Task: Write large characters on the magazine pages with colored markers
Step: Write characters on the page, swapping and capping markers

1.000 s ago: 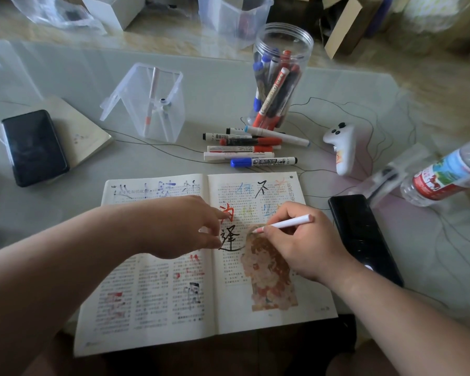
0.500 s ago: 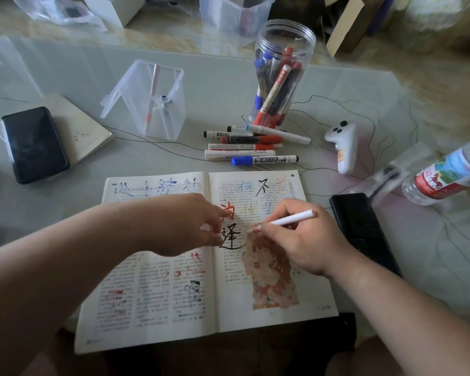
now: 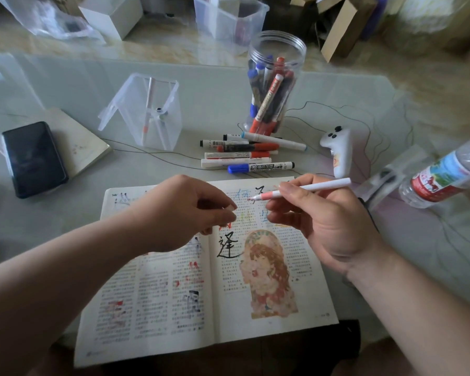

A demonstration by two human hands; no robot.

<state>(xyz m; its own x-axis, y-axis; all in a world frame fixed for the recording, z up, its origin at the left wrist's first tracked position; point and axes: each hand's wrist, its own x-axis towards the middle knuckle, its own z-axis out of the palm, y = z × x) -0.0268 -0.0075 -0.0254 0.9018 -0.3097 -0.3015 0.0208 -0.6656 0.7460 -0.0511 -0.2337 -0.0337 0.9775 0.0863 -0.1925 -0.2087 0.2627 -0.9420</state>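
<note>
Over the magazine point(image 3: 152, 308) at the tabletop's point(image 3: 215, 104) near edge, a pink marker point(image 3: 310, 188) is held by the right hand point(image 3: 329, 226); the black character point(image 3: 227, 246), if wet, could be smeared by the curled left hand point(image 3: 179, 213), its contents unclear.

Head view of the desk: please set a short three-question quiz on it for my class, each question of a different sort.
1. True or false: the right hand holds a white pen.
2. The clear round jar stands: A upright, B on its side, C upside down.
3. Fill in: the loose marker nearest the magazine has a ____ cap.
Key: 1 true; 2 A; 3 blue.
</note>
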